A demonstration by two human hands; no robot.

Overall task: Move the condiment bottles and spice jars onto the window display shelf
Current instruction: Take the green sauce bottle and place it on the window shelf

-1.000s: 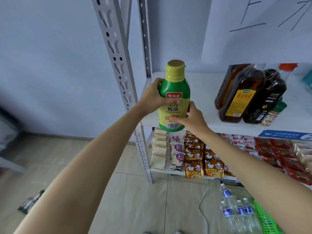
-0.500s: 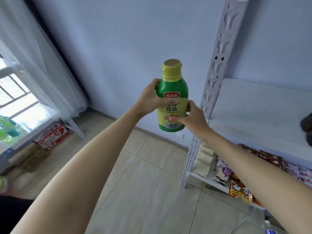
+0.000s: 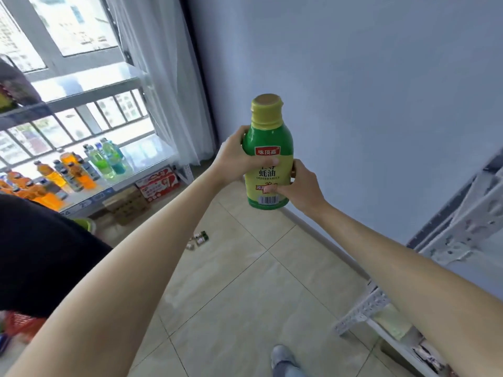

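Green-and-yellow plastic oyster sauce bottle (image 3: 268, 156): upright, held in mid-air
Left hand (image 3: 236, 156): wrapped around bottle's upper body
Right hand (image 3: 303, 187): clasping lower label

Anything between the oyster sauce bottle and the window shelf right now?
Nothing visible blocks the way. The oyster sauce bottle is held upright in the left hand and right hand, with open tiled floor toward the window shelf. Its lower tier already carries drink bottles.

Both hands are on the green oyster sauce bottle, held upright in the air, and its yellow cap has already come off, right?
Not quite. The head view shows the yellow cap on the oyster sauce bottle. The rest holds: the left hand and the right hand both grip it, upright, in the air.
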